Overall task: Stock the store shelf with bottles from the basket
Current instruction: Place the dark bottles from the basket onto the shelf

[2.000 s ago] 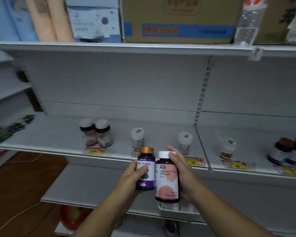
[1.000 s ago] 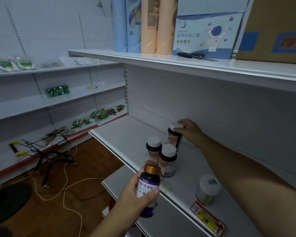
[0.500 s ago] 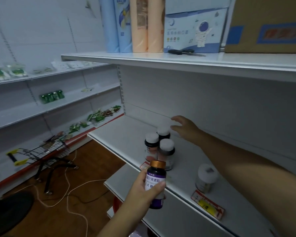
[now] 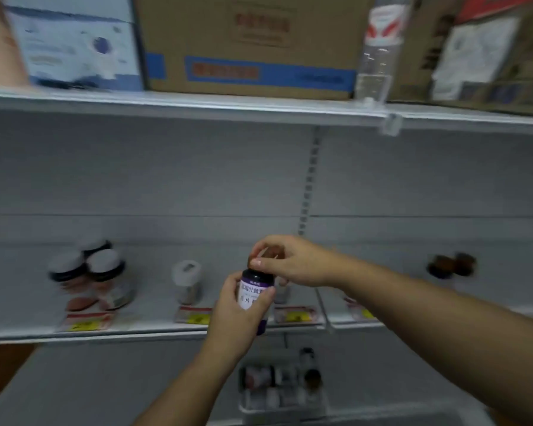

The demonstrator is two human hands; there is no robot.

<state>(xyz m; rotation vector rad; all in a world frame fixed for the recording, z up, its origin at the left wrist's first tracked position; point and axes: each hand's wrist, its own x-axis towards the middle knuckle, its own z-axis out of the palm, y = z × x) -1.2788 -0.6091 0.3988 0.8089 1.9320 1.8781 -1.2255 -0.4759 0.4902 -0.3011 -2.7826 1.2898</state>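
- On the shelf (image 4: 154, 329) ahead stand three white-capped bottles (image 4: 90, 281) at left, a white jar (image 4: 186, 282) just left of my hands, and two brown-capped bottles (image 4: 451, 265) far right.
- My left hand (image 4: 239, 312) wraps the purple bottle (image 4: 256, 290) in front of the shelf edge; my right hand (image 4: 285, 262) pinches its cap from above.
- The basket (image 4: 282, 392) below is blurred; its contents are hard to make out.
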